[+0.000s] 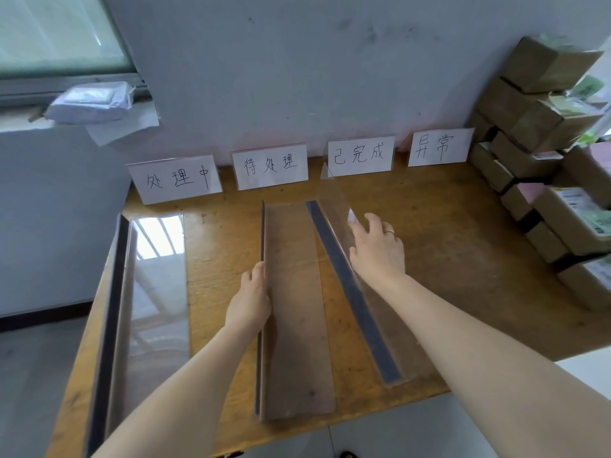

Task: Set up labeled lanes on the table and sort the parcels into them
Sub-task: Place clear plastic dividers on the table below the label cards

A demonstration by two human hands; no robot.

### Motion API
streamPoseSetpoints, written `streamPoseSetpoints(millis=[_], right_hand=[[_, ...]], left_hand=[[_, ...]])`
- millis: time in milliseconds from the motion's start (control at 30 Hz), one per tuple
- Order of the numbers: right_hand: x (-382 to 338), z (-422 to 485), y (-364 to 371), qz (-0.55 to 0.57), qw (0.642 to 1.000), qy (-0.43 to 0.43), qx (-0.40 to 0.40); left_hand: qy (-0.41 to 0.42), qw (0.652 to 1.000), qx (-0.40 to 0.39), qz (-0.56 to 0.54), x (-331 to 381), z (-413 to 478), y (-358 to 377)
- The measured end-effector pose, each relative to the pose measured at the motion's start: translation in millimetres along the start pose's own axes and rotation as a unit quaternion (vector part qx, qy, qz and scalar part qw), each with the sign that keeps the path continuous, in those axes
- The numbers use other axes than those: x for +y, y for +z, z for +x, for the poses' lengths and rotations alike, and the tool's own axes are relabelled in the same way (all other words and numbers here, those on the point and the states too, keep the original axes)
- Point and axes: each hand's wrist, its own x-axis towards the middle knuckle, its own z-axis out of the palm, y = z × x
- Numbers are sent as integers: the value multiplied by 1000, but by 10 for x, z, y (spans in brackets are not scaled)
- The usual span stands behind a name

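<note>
We are looking down on a long brown wooden table that is standing against a pale wall. At its right end a stack of brown cardboard parcels with printed labels is filling the corner, well apart from the lanes.

3 clear L-shaped plastic dividers are lying lengthwise on the tabletop. The left divider is sitting along the left edge. The middle divider is lying in the centre with its upright wall on its left side. The right divider, with a dark strip along its base, is angling just beside it.

4 white cards with handwritten black characters are standing in a row at the back: the 1st card, the 2nd card, the 3rd card and the 4th card.

Our left hand is resting against the outer side of the middle divider's wall, its fingers straight and pressed together. Our right hand is gripping the right divider's clear wall, its fingers spread and curling over the top edge. A thin gold ring is sitting on 1 of those fingers.
</note>
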Motion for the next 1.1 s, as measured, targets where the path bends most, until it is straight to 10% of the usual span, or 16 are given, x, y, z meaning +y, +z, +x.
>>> streamPoseSetpoints(millis=[233, 333, 467, 1100], right_hand=[[-64, -56, 148, -6, 984, -175, 45], [-201, -40, 140, 119, 984, -97, -96], [-469, -41, 166, 342, 890, 54, -296], [-1034, 134, 168, 304, 927, -50, -214]], left_hand=[[-106, 991, 22, -81, -9, 27, -109], [-119, 981, 41, -147, -55, 18, -155], [-133, 965, 39, -223, -103, 34, -220], [-28, 969, -75, -235, 251, 231, -761]])
